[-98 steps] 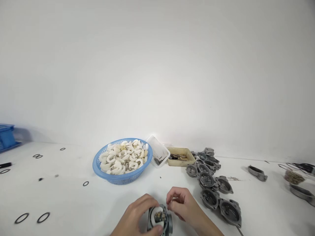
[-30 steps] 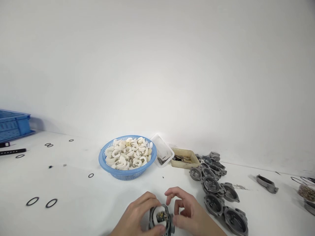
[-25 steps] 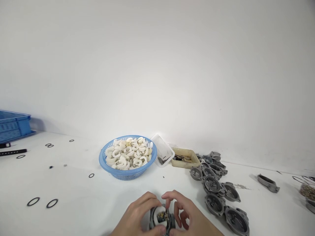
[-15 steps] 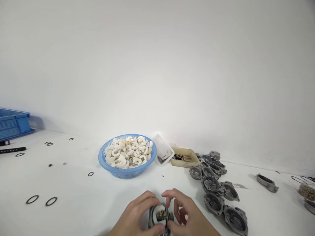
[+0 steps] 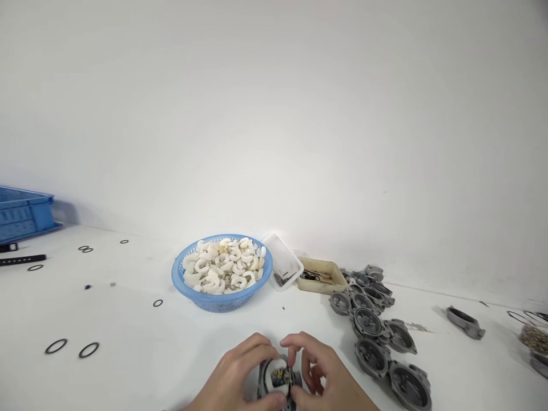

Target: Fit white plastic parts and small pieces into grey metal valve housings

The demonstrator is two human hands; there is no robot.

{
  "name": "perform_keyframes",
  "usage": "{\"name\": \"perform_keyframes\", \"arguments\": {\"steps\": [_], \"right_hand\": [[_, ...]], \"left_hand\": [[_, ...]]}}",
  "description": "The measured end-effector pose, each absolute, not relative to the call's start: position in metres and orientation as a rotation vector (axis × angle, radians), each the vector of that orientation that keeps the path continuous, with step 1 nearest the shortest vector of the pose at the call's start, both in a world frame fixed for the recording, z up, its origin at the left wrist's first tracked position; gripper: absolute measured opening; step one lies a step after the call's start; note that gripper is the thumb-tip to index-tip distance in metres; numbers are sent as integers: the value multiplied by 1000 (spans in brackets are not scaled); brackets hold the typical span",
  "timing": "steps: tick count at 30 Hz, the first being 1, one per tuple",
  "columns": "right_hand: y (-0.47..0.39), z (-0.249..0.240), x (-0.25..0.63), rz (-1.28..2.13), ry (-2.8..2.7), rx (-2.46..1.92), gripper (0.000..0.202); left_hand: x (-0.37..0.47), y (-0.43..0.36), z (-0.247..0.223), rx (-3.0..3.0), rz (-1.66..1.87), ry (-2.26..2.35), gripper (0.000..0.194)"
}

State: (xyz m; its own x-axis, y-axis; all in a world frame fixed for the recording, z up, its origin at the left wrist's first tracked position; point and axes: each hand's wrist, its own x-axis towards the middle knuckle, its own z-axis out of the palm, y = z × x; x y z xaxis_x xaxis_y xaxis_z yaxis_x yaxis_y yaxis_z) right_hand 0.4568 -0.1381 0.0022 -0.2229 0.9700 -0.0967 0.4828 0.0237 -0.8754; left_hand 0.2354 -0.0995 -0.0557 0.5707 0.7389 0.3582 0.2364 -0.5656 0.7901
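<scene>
Metal housing (image 5: 277,381) mid-assembly, bottom centre.
Left hand (image 5: 233,374) cups it; right hand (image 5: 327,377) pinches a small part inside; unseated yet.

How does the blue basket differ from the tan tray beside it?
The basket is round, blue and heaped with white curved pieces; the tray is rectangular, tan and holds only a few dark bits. The basket is larger and sits left of the tray. Both rest on the white table near the wall.

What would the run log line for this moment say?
left hand: grips metal housing | right hand: fingertips on housing's inner parts | behind: blue basket of white curved pieces | right: grey metal covers
</scene>
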Motion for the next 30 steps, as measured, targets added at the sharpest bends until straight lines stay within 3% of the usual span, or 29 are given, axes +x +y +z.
{"name": "perform_keyframes", "arguments": {"steps": [30], "right_hand": [[-130, -10, 460, 1093, -1846, -1356, 54]], "left_hand": [[233, -98, -51, 2074, 884, 785, 37]]}}
